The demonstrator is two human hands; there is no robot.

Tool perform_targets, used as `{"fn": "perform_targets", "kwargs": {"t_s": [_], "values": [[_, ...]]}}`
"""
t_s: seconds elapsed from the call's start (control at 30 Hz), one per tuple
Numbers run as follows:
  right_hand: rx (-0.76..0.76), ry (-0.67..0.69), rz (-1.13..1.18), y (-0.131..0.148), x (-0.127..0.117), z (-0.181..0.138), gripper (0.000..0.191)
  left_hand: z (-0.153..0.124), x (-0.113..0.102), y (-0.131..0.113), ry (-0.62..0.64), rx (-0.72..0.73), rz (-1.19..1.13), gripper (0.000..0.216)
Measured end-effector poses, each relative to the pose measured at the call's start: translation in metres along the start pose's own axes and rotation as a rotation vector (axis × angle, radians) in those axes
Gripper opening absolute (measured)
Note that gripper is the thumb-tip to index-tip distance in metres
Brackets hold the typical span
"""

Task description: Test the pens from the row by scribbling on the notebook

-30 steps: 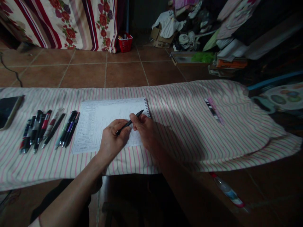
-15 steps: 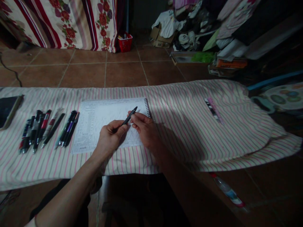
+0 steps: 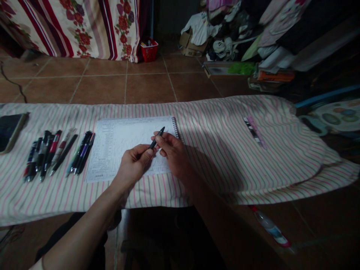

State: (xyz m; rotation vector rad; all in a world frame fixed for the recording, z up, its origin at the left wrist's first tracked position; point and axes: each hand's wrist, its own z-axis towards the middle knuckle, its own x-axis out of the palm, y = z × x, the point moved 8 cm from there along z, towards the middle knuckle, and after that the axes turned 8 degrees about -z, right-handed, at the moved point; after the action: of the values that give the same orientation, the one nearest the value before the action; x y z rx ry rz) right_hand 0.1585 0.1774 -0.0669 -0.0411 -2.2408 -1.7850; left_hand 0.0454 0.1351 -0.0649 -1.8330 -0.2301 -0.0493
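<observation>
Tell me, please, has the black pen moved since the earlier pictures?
Yes, the black pen moved left, away from the notebook's spiral binding.

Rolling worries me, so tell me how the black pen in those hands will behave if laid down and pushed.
The black pen has a slim, round barrel, so it would probably roll across the notebook page. The soft striped cloth beyond might slow it. It looks light and stiff, so it is unlikely to bend.

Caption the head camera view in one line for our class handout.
Left hand and right hand hold a black pen over a spiral-bound printed form, beside a row of pens on striped cloth.
</observation>
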Motion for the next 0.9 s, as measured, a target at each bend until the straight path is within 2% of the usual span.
{"fn": "perform_targets", "kwargs": {"t_s": [0.1,0.2,0.33,0.43,0.57,0.7,0.8,0.9], "values": [[0.058,0.080,0.038,-0.005,0.004,0.000,0.031,-0.002,0.003,0.005,0.043,-0.098,-0.095,0.030],[0.089,0.090,0.045,-0.010,0.004,0.001,0.026,-0.001,0.002,0.005,0.053,-0.100,-0.065,0.028],[0.077,0.026,0.045,-0.010,0.002,0.003,0.024,-0.001,-0.003,-0.012,0.023,0.137,0.125,0.017],[0.019,-0.092,-0.025,-0.005,-0.003,0.002,0.026,-0.005,-0.002,-0.024,-0.014,0.329,0.306,0.014],[-0.010,-0.181,-0.129,-0.003,-0.007,-0.002,0.038,-0.011,0.001,-0.029,-0.066,0.446,0.478,0.017],[-0.016,-0.115,-0.139,-0.003,-0.005,-0.002,0.040,-0.010,0.004,-0.026,-0.047,0.426,0.485,0.018],[-0.018,0.035,-0.062,-0.002,0.005,-0.001,0.041,-0.004,0.001,-0.018,-0.030,0.314,0.354,0.018],[0.016,0.066,0.016,-0.001,0.007,-0.002,0.041,0.002,-0.006,-0.009,-0.058,0.187,0.229,0.018]]}}
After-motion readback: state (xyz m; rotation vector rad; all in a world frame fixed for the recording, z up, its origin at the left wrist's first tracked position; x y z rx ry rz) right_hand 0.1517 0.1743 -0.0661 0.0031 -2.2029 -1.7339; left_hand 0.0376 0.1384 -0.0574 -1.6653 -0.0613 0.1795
